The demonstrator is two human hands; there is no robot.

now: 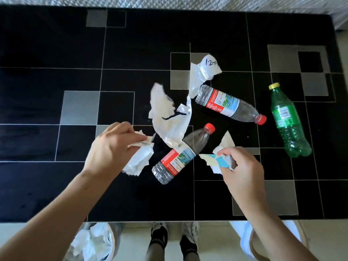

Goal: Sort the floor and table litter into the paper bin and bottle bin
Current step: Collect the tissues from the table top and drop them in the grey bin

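Note:
My left hand (111, 146) pinches a crumpled white paper (138, 161) just above the black table (47, 110). My right hand (243, 166) grips a torn paper scrap with blue print (212, 160). Between the hands lies a clear bottle with a red cap (180, 155). A second clear red-capped bottle (229, 105) lies farther back, and a green bottle with a yellow cap (287, 121) lies at the right. More white paper and plastic wrap (169, 113) lies in the middle, and a crumpled sheet with handwriting (204, 70) behind it.
Below the table's near edge, a bin lined with plastic and holding white paper (92, 242) stands on the floor at the left. A pale bin rim (244, 240) shows at the right. My feet (175, 240) stand between them. A quilted bed edge (169, 2) runs along the far side.

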